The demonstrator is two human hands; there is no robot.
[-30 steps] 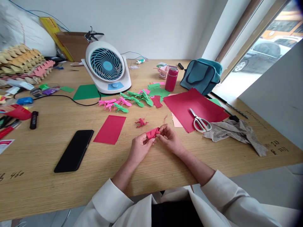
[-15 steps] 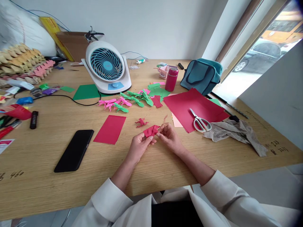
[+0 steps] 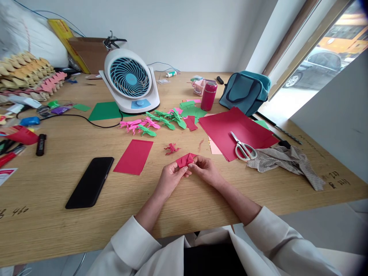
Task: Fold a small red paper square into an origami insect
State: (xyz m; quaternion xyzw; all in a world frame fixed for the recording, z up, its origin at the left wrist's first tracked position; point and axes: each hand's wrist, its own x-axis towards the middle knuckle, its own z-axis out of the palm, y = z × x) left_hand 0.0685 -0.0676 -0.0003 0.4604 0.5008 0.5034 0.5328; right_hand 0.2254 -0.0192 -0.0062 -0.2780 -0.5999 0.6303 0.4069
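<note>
A small piece of folded red paper point(image 3: 184, 159) is held between my two hands, just above the table. My left hand point(image 3: 171, 177) pinches its left side, thumb in front and fingers behind. On the other side, the thumb and fingers of my right hand point(image 3: 206, 169) are closed on its right end. Fingers cover part of the folds. Just beyond the hands lies a small red origami figure point(image 3: 171, 148) with thin legs. To the left rests a flat red paper rectangle point(image 3: 133, 157).
Pink and green origami figures point(image 3: 163, 119) lie before a white fan point(image 3: 129, 82). White-handled scissors point(image 3: 243, 146) rest on red sheets point(image 3: 230, 126), beside a crumpled cloth point(image 3: 287, 165). A black phone point(image 3: 90, 183) lies left; a red flask point(image 3: 208, 96) and teal bag point(image 3: 244, 92) stand behind.
Both hands and the folded red paper have shifted slightly toward me. My right hand has moved in, its thumb now closer to the left thumb and lying over the paper's right part.
</note>
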